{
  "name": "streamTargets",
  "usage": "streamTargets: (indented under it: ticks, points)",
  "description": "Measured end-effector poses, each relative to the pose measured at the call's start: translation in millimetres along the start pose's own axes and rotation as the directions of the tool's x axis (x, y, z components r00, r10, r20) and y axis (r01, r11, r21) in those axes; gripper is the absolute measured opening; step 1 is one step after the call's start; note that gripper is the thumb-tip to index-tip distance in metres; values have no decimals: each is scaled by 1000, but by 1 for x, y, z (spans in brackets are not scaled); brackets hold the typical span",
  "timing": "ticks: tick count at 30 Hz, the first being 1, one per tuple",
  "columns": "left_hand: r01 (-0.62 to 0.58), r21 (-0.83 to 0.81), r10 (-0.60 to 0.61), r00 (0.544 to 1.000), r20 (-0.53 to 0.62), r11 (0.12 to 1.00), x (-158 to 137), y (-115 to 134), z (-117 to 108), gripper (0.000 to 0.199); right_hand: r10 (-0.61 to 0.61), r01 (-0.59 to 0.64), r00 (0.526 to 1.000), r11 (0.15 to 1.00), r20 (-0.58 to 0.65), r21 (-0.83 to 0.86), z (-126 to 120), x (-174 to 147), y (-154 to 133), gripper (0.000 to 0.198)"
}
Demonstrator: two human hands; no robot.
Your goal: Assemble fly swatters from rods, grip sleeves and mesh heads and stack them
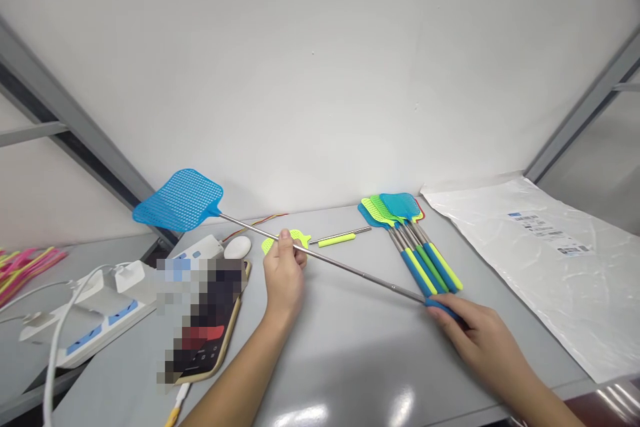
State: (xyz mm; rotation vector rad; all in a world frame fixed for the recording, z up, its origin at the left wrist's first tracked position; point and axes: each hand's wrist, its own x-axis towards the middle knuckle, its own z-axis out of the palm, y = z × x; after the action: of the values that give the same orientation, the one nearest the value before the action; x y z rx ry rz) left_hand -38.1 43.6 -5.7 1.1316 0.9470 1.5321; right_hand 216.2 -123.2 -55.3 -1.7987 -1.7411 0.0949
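Observation:
A blue fly swatter [183, 201] with a long telescopic metal rod stretches across the view, its perforated head at the upper left. My left hand [285, 277] is closed around the rod partway along, thumb on top. At the rod's other end my right hand [477, 333] grips the blue handle, which is mostly hidden in the fingers. Behind my left hand lies a yellow-green swatter head [303, 237] with a thin rod, partly covered by that hand. A loose yellow-green handle sleeve [337, 239] rests beside that rod.
Several shortened swatters [417, 247] lie fanned in a pile near the wall. A white plastic mailing bag [530, 260] covers the table's right side. On the left are a power strip [115, 317] with plugs and cables, a phone [215, 327], a white round object [237, 247] and pink-yellow strips [30, 270].

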Motion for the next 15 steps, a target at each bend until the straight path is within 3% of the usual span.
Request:
streamTargets:
  ticks: [4,6,8,10,15]
  points:
    - [45,110,-49,998,36,993,-7,-4,4,43,20,-20,1000,999,-4,-27,1,0,2,23]
    - [43,237,-74,989,125,970,-18,-6,9,46,-17,16,1000,999,-15,-41,2,-1,-1,22]
    - [36,335,-135,951,277,942,-33,-7,18,50,-72,71,997,996,-16,-45,4,-1,-4,22]
    - [43,346,-198,882,428,937,-47,-8,26,50,-114,113,993,993,-16,-43,5,-2,-5,22]
    - [110,333,-281,805,523,936,-61,-11,32,48,-113,113,994,992,-1,-55,6,-3,-5,23]
